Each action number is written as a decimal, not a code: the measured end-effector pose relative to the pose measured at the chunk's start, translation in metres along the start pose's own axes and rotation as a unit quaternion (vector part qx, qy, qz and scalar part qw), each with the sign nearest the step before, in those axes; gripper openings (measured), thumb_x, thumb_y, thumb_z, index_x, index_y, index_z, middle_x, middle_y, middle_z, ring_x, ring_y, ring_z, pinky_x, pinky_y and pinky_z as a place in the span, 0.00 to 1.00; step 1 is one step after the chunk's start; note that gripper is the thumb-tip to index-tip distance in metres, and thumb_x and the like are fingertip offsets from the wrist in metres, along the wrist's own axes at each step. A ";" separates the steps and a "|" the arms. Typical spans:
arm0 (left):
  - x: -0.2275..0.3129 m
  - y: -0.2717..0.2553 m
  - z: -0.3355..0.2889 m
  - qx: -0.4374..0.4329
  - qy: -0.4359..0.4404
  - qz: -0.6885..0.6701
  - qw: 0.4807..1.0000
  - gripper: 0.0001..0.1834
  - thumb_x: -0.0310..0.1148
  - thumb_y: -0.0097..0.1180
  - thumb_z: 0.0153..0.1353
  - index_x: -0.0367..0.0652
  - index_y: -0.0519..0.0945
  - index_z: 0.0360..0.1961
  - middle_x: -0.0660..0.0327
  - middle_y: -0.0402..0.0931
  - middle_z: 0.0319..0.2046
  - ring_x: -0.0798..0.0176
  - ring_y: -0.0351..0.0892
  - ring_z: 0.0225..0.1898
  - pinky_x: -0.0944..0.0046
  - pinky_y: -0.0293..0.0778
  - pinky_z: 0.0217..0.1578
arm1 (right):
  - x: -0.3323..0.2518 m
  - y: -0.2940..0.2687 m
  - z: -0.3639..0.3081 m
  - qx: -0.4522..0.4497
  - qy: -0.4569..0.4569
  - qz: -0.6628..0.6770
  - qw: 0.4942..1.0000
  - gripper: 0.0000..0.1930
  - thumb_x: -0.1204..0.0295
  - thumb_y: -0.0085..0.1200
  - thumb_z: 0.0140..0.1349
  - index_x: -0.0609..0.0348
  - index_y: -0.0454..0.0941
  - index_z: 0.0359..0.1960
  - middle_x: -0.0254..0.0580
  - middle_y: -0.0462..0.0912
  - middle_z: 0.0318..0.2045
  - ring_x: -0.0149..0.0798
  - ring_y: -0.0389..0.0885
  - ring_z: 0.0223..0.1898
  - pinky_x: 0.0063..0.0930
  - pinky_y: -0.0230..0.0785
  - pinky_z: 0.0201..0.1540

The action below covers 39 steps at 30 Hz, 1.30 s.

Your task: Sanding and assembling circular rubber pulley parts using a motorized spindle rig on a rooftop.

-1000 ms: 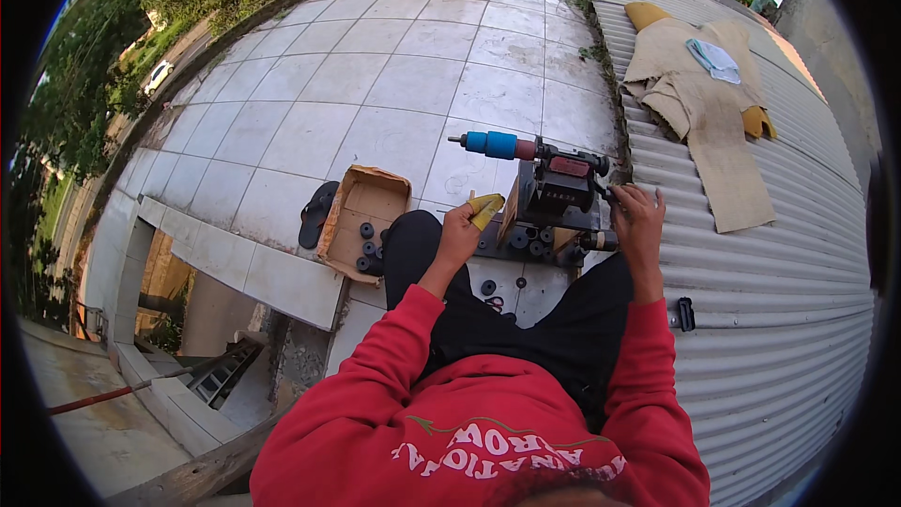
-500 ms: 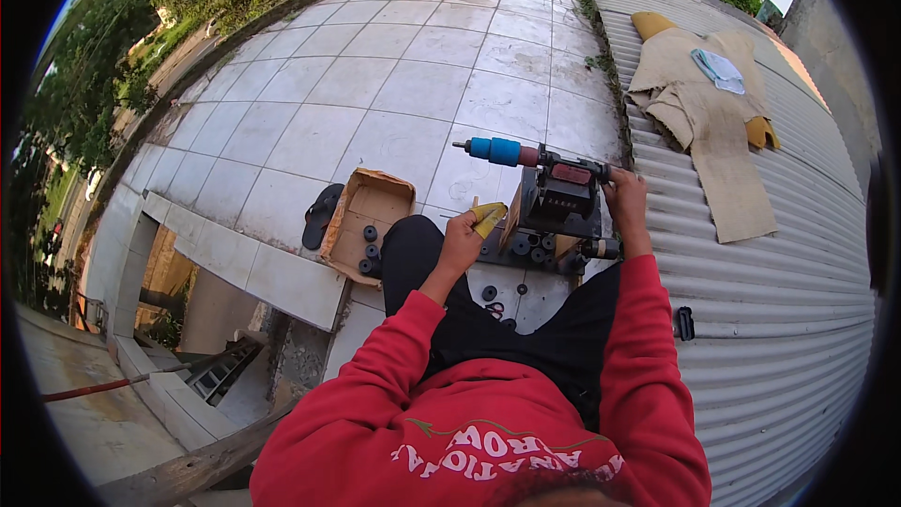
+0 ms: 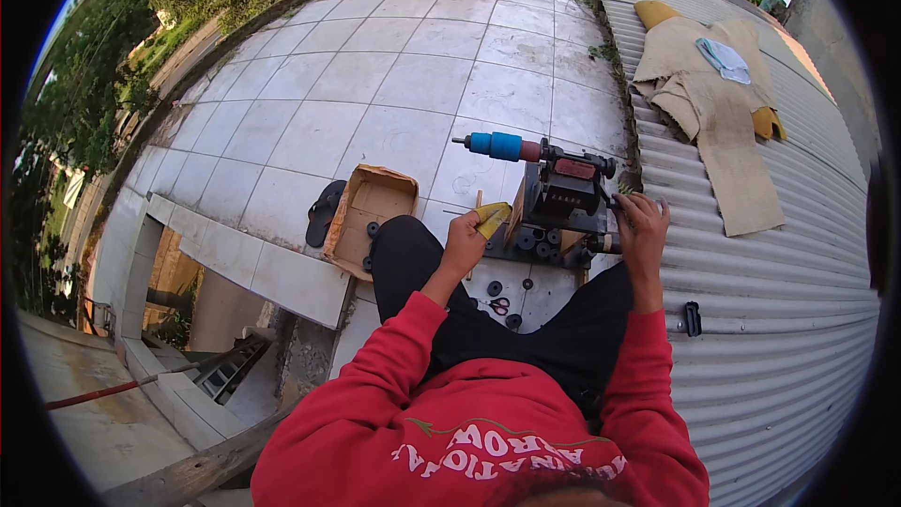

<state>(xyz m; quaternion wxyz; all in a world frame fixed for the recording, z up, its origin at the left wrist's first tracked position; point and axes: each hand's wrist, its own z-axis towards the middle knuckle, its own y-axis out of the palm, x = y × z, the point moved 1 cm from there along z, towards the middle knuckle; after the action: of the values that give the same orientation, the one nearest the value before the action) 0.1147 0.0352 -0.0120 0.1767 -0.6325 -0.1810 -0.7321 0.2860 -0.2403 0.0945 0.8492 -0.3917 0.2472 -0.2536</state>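
Observation:
In front of me stands a black winding machine [image 3: 569, 195] with a dark base. Its shaft points left and carries a blue cylinder [image 3: 496, 145] and a dull red section. My left hand [image 3: 462, 244] pinches a folded yellow piece [image 3: 492, 219], cloth-like, just left of the machine. Whether anything thin is pinched inside it cannot be made out. At the machine's right side my right hand [image 3: 644, 230] has its fingers curled at the crank, whose grip they mostly hide. Several black round pieces [image 3: 531, 244] lie on the base.
A cardboard box [image 3: 371, 211] with black round parts sits left of my knee, beside a black sandal [image 3: 324, 213]. Red-handled scissors [image 3: 499, 305] lie between my legs. Corrugated roofing [image 3: 751, 310] runs along the right, with beige cloth [image 3: 718, 122] on it. An opening drops away lower left.
My right hand has moved down and slightly right beside the machine, with the crank turned. My left hand stays almost in place with the yellow piece. The view has shifted slightly.

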 end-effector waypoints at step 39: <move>0.007 0.004 -0.016 -0.001 0.004 0.036 0.999 0.16 0.25 0.61 0.71 0.31 0.84 0.57 0.56 0.88 0.50 0.71 0.84 0.51 0.69 0.76 0.55 | 0.051 0.061 0.070 0.007 0.007 0.007 1.000 0.14 0.68 0.64 0.65 0.46 0.88 0.52 0.39 0.89 0.47 0.45 0.82 0.55 0.52 0.62 0.68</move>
<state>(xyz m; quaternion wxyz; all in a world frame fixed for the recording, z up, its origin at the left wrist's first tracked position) 0.1018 0.0239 -0.0068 0.2030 -0.6358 -0.1570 -0.7280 0.3819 -0.1999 0.0752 0.8520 -0.3818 0.2543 -0.2523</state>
